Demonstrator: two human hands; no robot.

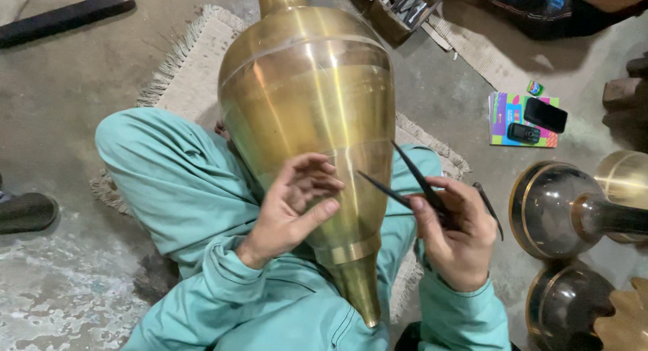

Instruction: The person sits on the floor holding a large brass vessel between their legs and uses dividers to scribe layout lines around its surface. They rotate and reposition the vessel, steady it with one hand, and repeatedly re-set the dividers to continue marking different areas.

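- The concrete floor fills the view, and a pale fringed rug lies on it under the seated person, whose legs are in teal cloth.
- A large brass vessel lies across the person's lap, its wide body toward the top of the view and its narrow tapered end pointing down between the arms; its neck is cut off by the top edge.
- At the right edge stand dark, brass-rimmed vessels, partly cut off by the frame, so their full shape cannot be made out.
- A dark long object lies on the floor at top left; a dark shoe-like shape sits at the left edge, half out of view.
- An open box of tools sits beyond the vessel at the top, its contents too small to tell apart.
- A flat, brightly coloured rectangular packet in purple, green and pink lies on the floor at right, with two dark phones resting on it and a small green item just above it.
- The left hand rests against the vessel's lower body, fingers loosely curled and part open, holding nothing.
- The right hand, just beside the vessel, has its grip closed on a dark two-legged tool whose spread points reach to the brass surface; whether they touch is unclear.
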